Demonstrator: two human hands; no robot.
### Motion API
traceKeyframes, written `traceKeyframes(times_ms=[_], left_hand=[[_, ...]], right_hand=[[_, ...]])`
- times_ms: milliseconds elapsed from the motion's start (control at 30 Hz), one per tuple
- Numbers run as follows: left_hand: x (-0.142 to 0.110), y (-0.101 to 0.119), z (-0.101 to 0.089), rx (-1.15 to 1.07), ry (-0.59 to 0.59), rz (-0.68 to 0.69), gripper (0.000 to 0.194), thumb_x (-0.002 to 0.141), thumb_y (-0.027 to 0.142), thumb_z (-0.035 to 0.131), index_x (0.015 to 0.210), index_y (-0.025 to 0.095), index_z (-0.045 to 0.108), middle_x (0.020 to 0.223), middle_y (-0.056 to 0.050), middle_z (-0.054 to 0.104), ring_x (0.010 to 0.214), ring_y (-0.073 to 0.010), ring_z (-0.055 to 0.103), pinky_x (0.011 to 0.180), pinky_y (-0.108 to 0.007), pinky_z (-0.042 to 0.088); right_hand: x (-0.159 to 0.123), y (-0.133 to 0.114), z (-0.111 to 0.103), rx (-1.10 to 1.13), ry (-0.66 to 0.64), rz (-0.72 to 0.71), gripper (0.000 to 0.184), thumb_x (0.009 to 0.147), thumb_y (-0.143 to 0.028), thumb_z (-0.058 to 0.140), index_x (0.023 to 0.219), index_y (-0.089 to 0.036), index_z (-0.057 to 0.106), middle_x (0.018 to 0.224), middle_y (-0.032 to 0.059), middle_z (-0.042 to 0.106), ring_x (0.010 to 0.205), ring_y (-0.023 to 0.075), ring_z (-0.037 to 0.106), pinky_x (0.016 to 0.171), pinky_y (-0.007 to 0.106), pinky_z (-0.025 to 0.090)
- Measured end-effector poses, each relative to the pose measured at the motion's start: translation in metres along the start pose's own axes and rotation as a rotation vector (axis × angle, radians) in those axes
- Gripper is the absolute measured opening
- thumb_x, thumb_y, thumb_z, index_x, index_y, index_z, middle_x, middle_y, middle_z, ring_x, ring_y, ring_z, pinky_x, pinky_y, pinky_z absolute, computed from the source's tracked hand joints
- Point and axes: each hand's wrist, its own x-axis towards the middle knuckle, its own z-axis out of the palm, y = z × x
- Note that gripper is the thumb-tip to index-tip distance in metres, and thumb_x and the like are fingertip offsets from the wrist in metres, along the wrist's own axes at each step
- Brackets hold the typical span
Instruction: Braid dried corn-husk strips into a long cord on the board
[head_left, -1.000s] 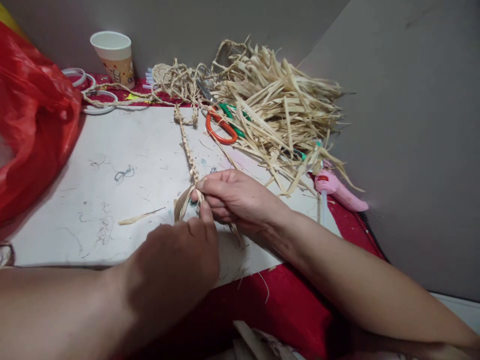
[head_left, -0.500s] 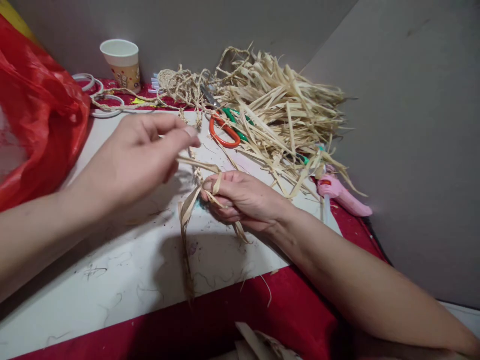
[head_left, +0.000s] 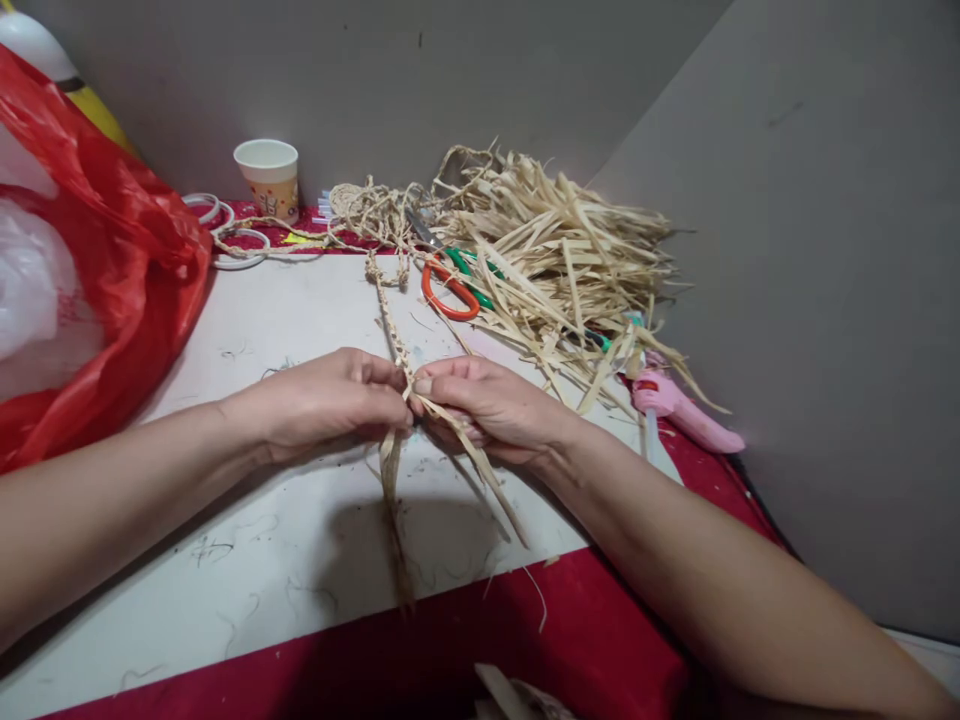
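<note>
A thin braid of dry straw (head_left: 391, 318) runs across the white board (head_left: 300, 300) from a tangle of braided cord at the back towards me. My left hand (head_left: 330, 400) and my right hand (head_left: 484, 405) meet at its near end, both with fingers pinched on the strands. Loose straw ends (head_left: 457, 460) hang down from between my hands, one straight down and one slanting right.
A heap of loose straw strips (head_left: 562, 250) lies back right, over scissors with orange and green handles (head_left: 448, 285). A pink glue gun (head_left: 682, 405) lies at right. A paper cup (head_left: 268, 178) and white rings (head_left: 240, 240) stand at back, a red plastic bag (head_left: 97, 260) at left.
My left hand, raised and drawing a strand up to the left half a second ago, has come back down beside my right hand. The view has tilted slightly.
</note>
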Motion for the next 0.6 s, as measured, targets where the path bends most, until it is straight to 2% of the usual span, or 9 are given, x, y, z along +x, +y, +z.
traceKeyframes(times_ms=[100, 133, 167, 200, 267, 333, 367, 500, 600], left_hand=[[-0.005, 0.007, -0.005, 0.277, 0.295, 0.141, 0.018, 0.067, 0.021, 0.062, 0.084, 0.015, 0.064, 0.074, -0.002, 0.066, 0.064, -0.0121, 0.057, 0.056, -0.021, 0.042], [-0.007, 0.01, -0.008, 0.371, 0.382, 0.17, 0.016, 0.067, 0.022, 0.062, 0.082, 0.016, 0.064, 0.07, -0.001, 0.065, 0.06, -0.0113, 0.056, 0.053, -0.02, 0.04], [-0.008, 0.012, -0.012, 0.454, 0.417, 0.173, 0.012, 0.068, 0.024, 0.062, 0.077, 0.016, 0.064, 0.064, 0.0, 0.063, 0.055, -0.0106, 0.053, 0.05, -0.019, 0.037], [-0.01, 0.014, -0.015, 0.514, 0.386, 0.144, 0.012, 0.07, 0.028, 0.062, 0.07, 0.016, 0.063, 0.056, 0.001, 0.06, 0.049, -0.0098, 0.05, 0.046, -0.019, 0.034], [-0.013, 0.014, -0.021, 0.566, 0.2, 0.035, 0.024, 0.072, 0.036, 0.061, 0.057, 0.016, 0.06, 0.045, 0.001, 0.054, 0.04, -0.0088, 0.043, 0.04, -0.021, 0.028], [-0.013, 0.013, -0.023, 0.534, 0.026, -0.051, 0.031, 0.072, 0.042, 0.061, 0.055, 0.016, 0.06, 0.044, 0.0, 0.054, 0.039, -0.0093, 0.044, 0.04, -0.021, 0.028], [-0.013, 0.012, -0.023, 0.493, -0.017, -0.075, 0.033, 0.073, 0.044, 0.061, 0.057, 0.016, 0.061, 0.047, -0.001, 0.056, 0.04, -0.01, 0.046, 0.041, -0.022, 0.03], [-0.008, 0.012, -0.017, 0.163, -0.103, -0.072, 0.039, 0.077, 0.05, 0.056, 0.075, 0.013, 0.066, 0.064, -0.003, 0.064, 0.055, -0.013, 0.054, 0.053, -0.024, 0.04], [-0.002, 0.008, -0.01, -0.137, -0.178, -0.037, 0.034, 0.079, 0.045, 0.057, 0.081, 0.012, 0.066, 0.074, -0.004, 0.064, 0.065, -0.0125, 0.054, 0.065, -0.026, 0.042]], right_hand=[[0.0, 0.0, -0.001, 0.032, -0.019, -0.014, 0.02, 0.077, -0.025, 0.062, 0.064, -0.012, 0.053, 0.039, -0.0104, 0.031, 0.032, 0.0013, 0.018, 0.033, 0.015, 0.015], [0.0, 0.0, -0.002, 0.042, -0.031, -0.016, 0.021, 0.078, -0.026, 0.061, 0.065, -0.012, 0.053, 0.04, -0.0103, 0.032, 0.032, 0.0013, 0.019, 0.033, 0.015, 0.016], [0.0, 0.0, -0.002, 0.052, -0.042, -0.016, 0.021, 0.08, -0.027, 0.06, 0.066, -0.012, 0.053, 0.04, -0.0101, 0.032, 0.032, 0.0013, 0.019, 0.033, 0.015, 0.017], [0.0, 0.0, -0.002, 0.06, -0.05, -0.017, 0.022, 0.081, -0.027, 0.058, 0.066, -0.012, 0.053, 0.04, -0.01, 0.032, 0.032, 0.0013, 0.019, 0.033, 0.015, 0.017], [0.0, 0.0, -0.002, 0.083, -0.051, -0.026, 0.021, 0.082, -0.025, 0.057, 0.066, -0.012, 0.053, 0.04, -0.0099, 0.032, 0.032, 0.0013, 0.019, 0.033, 0.014, 0.017], [-0.001, -0.002, -0.001, 0.123, -0.042, -0.048, 0.022, 0.081, -0.022, 0.058, 0.063, -0.013, 0.05, 0.04, -0.0099, 0.031, 0.032, 0.0013, 0.019, 0.033, 0.014, 0.017], [-0.001, -0.002, 0.0, 0.145, -0.04, -0.06, 0.022, 0.081, -0.021, 0.057, 0.062, -0.013, 0.05, 0.04, -0.01, 0.031, 0.032, 0.0013, 0.019, 0.033, 0.014, 0.017], [-0.001, -0.003, 0.001, 0.19, -0.059, -0.085, 0.018, 0.082, -0.023, 0.056, 0.067, -0.012, 0.054, 0.04, -0.0103, 0.031, 0.031, 0.0015, 0.019, 0.033, 0.014, 0.016], [0.0, -0.001, 0.001, 0.186, -0.065, -0.089, 0.019, 0.08, -0.024, 0.06, 0.066, -0.012, 0.054, 0.039, -0.0106, 0.03, 0.031, 0.0013, 0.019, 0.032, 0.014, 0.015]])
